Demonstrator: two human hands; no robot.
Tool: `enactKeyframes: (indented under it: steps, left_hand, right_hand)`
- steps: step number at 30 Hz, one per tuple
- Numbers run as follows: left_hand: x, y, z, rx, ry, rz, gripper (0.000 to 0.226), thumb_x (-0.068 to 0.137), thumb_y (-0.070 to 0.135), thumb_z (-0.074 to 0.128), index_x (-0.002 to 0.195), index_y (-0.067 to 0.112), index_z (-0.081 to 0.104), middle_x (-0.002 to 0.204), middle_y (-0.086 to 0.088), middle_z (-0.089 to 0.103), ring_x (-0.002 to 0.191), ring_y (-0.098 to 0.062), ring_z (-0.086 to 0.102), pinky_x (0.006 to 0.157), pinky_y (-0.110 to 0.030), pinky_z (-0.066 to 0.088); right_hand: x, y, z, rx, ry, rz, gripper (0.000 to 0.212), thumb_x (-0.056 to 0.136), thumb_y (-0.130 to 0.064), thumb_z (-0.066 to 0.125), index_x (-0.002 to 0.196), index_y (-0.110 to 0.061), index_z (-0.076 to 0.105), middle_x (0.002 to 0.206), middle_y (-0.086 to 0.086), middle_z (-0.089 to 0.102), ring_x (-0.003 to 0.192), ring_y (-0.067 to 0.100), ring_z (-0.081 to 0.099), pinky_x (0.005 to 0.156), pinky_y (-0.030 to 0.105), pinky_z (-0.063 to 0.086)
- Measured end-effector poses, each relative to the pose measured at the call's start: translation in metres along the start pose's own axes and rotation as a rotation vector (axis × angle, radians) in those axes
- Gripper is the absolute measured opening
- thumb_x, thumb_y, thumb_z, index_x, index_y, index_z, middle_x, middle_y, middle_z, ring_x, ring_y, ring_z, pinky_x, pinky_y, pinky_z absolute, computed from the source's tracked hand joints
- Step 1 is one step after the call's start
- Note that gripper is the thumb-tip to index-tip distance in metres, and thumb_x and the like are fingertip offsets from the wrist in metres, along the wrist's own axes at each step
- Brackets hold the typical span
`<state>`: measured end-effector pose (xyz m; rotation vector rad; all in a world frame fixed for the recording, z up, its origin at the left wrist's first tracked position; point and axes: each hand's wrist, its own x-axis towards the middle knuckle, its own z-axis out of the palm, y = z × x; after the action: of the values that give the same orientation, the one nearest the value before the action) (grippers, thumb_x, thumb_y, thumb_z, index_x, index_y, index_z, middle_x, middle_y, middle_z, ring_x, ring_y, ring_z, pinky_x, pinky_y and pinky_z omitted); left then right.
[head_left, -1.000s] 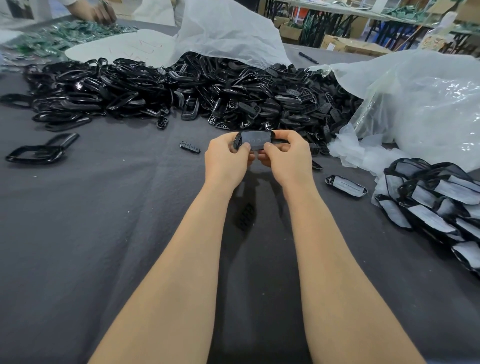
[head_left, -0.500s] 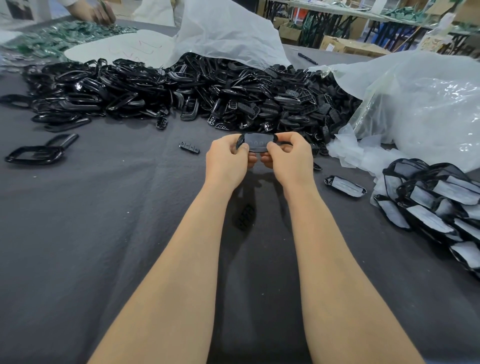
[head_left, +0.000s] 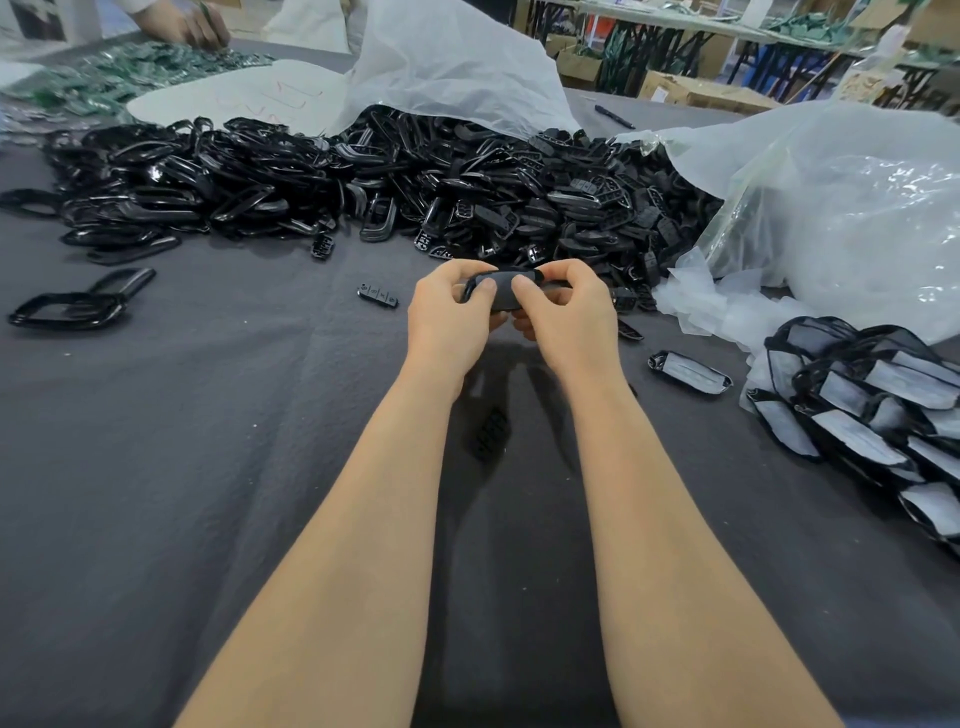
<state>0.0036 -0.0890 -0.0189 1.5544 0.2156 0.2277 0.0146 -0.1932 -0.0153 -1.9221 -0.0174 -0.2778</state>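
Head view: looks down on dark grey cloth-covered table (head_left: 208, 467), both bare forearms stretched forward.
Held part: small black oval plastic shell (head_left: 497, 295), raised above the cloth at mid-table, just in front of the heap.
Left hand (head_left: 451, 319): curled round the shell's left end, thumb on its upper face.
Right hand (head_left: 567, 318): pinches the shell's right end, thumb tip pressed on top.
Heap: long pile of glossy black plastic frames and shells (head_left: 363, 182) across the far table.
Loose parts: narrow black button strip (head_left: 377, 295) left of the hands; black perforated pad (head_left: 491, 431) between the forearms.
Right side: stack of black shells faced with grey film (head_left: 883, 405), below a crumpled translucent white plastic bag (head_left: 831, 208).
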Motion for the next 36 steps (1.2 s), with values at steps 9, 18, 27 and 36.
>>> enactKeyframes:
  steps: [9,18,27,36]
  left_hand:
    - [-0.0016,0.0007,0.0010,0.087,-0.069,0.019,0.018,0.093,0.012,0.059,0.090,0.030,0.060,0.096,-0.003,0.071,0.094,-0.019,0.068,0.089,-0.043,0.055]
    - [-0.0010,-0.0013,0.0013,0.167,-0.053,0.085,0.016,0.096,0.012,0.055,0.095,0.027,0.057,0.084,0.003,0.069,0.073,-0.008,0.071,0.080,-0.036,0.059]
    - [-0.0016,-0.0015,0.0027,0.200,-0.025,0.097,0.013,0.095,0.011,0.056,0.102,0.022,0.061,0.103,-0.005,0.069,0.098,-0.022,0.066,0.090,-0.041,0.054]
    - [-0.0030,-0.0020,0.0014,0.201,-0.012,0.147,0.016,0.095,0.009,0.056,0.098,0.024,0.060,0.101,-0.001,0.068,0.088,-0.012,0.067,0.085,-0.035,0.057]
  right_hand:
    - [0.0027,0.0018,-0.0005,0.030,0.028,0.079,0.013,0.088,-0.024,0.064,0.085,-0.025,0.052,0.092,0.011,0.068,0.080,0.024,0.067,0.082,0.045,0.055]
    - [0.0068,0.0057,-0.0023,0.079,0.049,0.098,0.009,0.089,-0.018,0.063,0.084,-0.023,0.057,0.089,0.005,0.067,0.085,0.020,0.066,0.080,0.034,0.056]
    - [0.0085,0.0063,-0.0029,0.126,-0.001,0.118,0.011,0.089,-0.009,0.062,0.090,-0.018,0.055,0.084,0.002,0.063,0.083,0.018,0.062,0.078,0.031,0.054]
    - [0.0087,0.0099,-0.0063,0.035,-0.066,0.089,0.008,0.090,-0.012,0.062,0.089,-0.017,0.055,0.094,0.015,0.068,0.072,0.020,0.065,0.070,0.031,0.055]
